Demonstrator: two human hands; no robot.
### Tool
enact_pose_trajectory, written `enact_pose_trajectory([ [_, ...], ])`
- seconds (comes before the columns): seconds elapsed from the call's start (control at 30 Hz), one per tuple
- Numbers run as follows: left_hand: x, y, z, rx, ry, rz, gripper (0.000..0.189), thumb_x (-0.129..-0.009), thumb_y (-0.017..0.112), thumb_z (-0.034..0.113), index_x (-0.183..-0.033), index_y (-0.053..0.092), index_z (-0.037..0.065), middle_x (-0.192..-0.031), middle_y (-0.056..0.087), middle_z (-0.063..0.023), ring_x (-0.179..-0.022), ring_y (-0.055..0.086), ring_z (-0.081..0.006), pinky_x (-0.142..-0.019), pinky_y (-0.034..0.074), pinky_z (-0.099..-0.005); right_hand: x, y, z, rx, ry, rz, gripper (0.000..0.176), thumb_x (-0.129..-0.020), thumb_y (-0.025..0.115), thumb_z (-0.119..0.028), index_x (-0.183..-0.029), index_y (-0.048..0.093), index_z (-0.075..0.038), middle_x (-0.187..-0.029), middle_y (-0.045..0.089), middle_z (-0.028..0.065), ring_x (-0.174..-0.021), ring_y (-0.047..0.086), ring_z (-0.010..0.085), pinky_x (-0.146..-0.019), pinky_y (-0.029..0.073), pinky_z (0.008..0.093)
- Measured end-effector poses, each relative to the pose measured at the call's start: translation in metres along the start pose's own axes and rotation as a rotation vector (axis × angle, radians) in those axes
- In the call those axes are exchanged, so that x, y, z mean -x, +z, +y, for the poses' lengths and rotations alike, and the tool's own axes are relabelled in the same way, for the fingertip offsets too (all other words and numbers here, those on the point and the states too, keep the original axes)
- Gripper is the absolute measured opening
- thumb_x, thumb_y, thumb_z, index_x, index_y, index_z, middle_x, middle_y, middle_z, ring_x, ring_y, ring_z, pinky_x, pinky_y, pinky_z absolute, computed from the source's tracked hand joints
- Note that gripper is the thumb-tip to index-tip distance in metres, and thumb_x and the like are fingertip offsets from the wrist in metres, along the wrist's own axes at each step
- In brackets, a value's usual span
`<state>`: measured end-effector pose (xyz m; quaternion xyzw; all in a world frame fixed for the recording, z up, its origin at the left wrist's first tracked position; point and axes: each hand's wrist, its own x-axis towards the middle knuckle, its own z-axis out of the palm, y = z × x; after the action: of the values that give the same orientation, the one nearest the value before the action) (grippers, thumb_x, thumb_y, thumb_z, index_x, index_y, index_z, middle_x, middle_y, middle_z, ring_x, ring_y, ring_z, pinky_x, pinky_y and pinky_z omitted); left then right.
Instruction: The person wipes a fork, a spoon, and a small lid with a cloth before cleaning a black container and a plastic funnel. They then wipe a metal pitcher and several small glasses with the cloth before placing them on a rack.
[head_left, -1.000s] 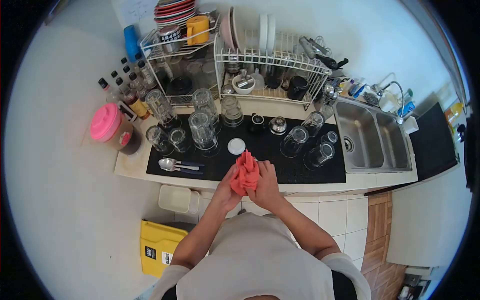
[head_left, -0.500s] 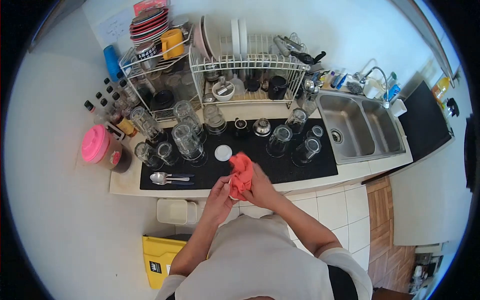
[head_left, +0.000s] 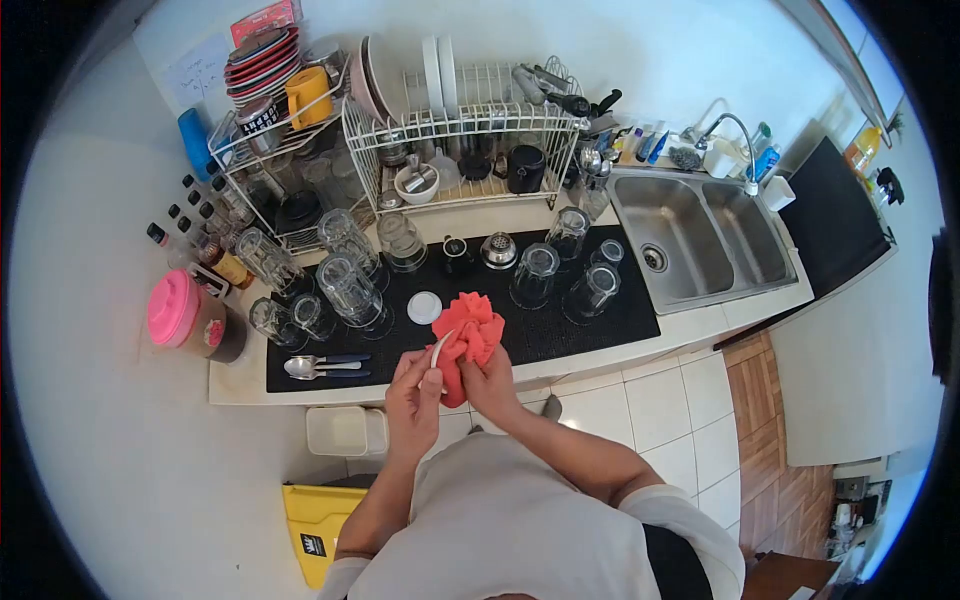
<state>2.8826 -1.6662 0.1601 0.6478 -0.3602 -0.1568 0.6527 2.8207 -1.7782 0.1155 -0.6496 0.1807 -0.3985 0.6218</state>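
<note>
My left hand (head_left: 410,405) is closed on a thin white curved piece (head_left: 438,350), seen nearly edge-on like the rim of a small dish or lid; its full shape is hidden. A red cloth (head_left: 472,325) is bunched against it, with my right hand (head_left: 491,388) closed round the cloth's lower part. Both hands are over the counter's front edge. Just beyond the cloth, a white round disc (head_left: 424,307) lies flat on the black mat (head_left: 440,275). To the left, several spoons (head_left: 325,367) with dark handles lie on the mat.
Upturned glasses (head_left: 350,290) stand on the mat's left, and more glasses (head_left: 538,270) on its right. A wire dish rack (head_left: 470,125) stands behind. The double sink (head_left: 655,230) is at right, a pink-lidded jug (head_left: 174,308) at left.
The cloth has spread open at the top, and the white piece now shows more, tilted upright in my left hand. Both hands have shifted slightly left in view; the camera has turned a little.
</note>
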Motion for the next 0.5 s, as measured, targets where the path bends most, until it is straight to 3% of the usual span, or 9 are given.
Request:
enact_pose_trajectory([
  [0.1, -0.004, -0.024, 0.004, -0.163, -0.044, -0.187, 0.021, -0.096, 0.052, 0.014, -0.097, 0.062, -0.005, -0.084, 0.057, -0.0087, -0.071, 0.056, -0.0126, -0.062, 0.044, -0.0232, -0.028, -0.03, -0.03, 0.377, -0.305, -0.366, 0.03, -0.07, 0.061, -0.001, -0.1, 0.061, -0.002, -0.09, 0.063, 0.0177, -0.079, 0.063, 0.0367, -0.072, 0.051, 0.0361],
  [0.17, -0.003, -0.034, 0.007, -0.215, -0.173, -0.299, 0.02, -0.096, 0.049, 0.01, -0.092, 0.061, -0.005, -0.075, 0.057, -0.0085, -0.061, 0.057, -0.0138, -0.056, 0.045, -0.0252, -0.046, -0.038, -0.049, 0.559, -0.278, -0.511, 0.029, -0.07, 0.061, 0.0, -0.1, 0.061, -0.002, -0.09, 0.063, 0.0181, -0.078, 0.063, 0.0361, -0.072, 0.051, 0.0354],
  [0.2, -0.003, -0.032, 0.011, -0.169, -0.142, -0.253, 0.02, -0.096, 0.048, 0.01, -0.09, 0.06, -0.005, -0.073, 0.057, -0.0086, -0.058, 0.058, -0.0146, -0.053, 0.045, -0.0261, -0.05, -0.038, -0.053, 0.647, -0.267, -0.581, 0.029, -0.07, 0.061, 0.0, -0.099, 0.061, -0.002, -0.09, 0.063, 0.0184, -0.078, 0.064, 0.0357, -0.073, 0.05, 0.0351],
  [0.3, -0.007, -0.01, 0.022, -0.092, -0.063, -0.102, 0.021, -0.096, 0.047, 0.008, -0.087, 0.06, -0.005, -0.068, 0.056, -0.0087, -0.053, 0.06, -0.016, -0.05, 0.046, -0.0278, -0.043, -0.026, -0.048, 0.341, -0.21, -0.275, 0.029, -0.07, 0.064, -0.001, -0.099, 0.061, -0.004, -0.088, 0.063, 0.0172, -0.076, 0.063, 0.0346, -0.074, 0.051, 0.0351],
  [0.33, -0.007, -0.003, 0.022, -0.105, -0.057, -0.042, 0.021, -0.096, 0.047, 0.007, -0.086, 0.06, -0.005, -0.067, 0.056, -0.0086, -0.055, 0.061, -0.0158, -0.051, 0.047, -0.0276, -0.031, -0.013, -0.013, 0.051, -0.191, -0.14, 0.03, -0.071, 0.064, -0.001, -0.101, 0.061, -0.004, -0.089, 0.063, 0.0167, -0.075, 0.063, 0.033, -0.074, 0.05, 0.0352],
  [0.43, 0.0, 0.002, 0.013, -0.262, 0.013, 0.008, 0.021, -0.096, 0.047, 0.007, -0.086, 0.06, -0.005, -0.065, 0.056, -0.0082, -0.057, 0.063, -0.0149, -0.053, 0.049, -0.0261, -0.006, 0.022, -0.032, -0.271, 0.044, 0.292, 0.031, -0.073, 0.061, -0.002, -0.103, 0.06, -0.003, -0.089, 0.063, 0.016, -0.074, 0.062, 0.0321, -0.072, 0.05, 0.0353],
  [0.5, 0.0, -0.002, 0.003, -0.249, -0.024, -0.038, 0.019, -0.096, 0.047, 0.008, -0.09, 0.06, -0.005, -0.065, 0.058, -0.0081, -0.058, 0.064, -0.0141, -0.054, 0.05, -0.0252, -0.008, 0.0, -0.025, 0.016, -0.036, 0.072, 0.032, -0.075, 0.06, -0.003, -0.107, 0.057, -0.003, -0.087, 0.063, 0.0169, -0.075, 0.064, 0.0327, -0.07, 0.05, 0.0361],
])
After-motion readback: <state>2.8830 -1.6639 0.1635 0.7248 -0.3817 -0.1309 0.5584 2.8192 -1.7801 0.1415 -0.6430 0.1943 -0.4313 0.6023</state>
